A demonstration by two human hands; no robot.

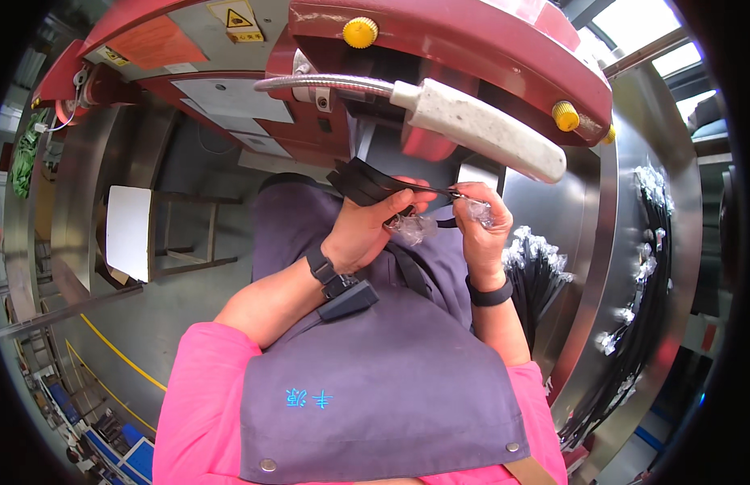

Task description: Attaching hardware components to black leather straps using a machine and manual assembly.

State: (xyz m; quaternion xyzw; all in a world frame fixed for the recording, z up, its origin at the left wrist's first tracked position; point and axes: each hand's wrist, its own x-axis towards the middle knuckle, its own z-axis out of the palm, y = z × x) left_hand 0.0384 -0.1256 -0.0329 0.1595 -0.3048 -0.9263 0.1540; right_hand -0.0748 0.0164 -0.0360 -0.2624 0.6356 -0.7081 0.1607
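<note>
Flat black straps [363,183] with clear plastic on their ends are held in front of my apron, below the red machine. My left hand [360,229] is closed round the straps, whose dark bands stick out past its fingers. Crumpled clear plastic [415,229] hangs beside those fingers. My right hand [482,234] pinches a strap's plastic-wrapped end, and a thin dark stretch of strap runs between both hands. What lies under the plastic cannot be made out.
The red machine [464,48] spans the top, with yellow knobs and a pale handle [480,129] on a metal hose jutting above my hands. More plastic-ended straps [536,267] lie right, beside a longer row [654,242] on a metal surface. A white-topped stool [129,233] stands left.
</note>
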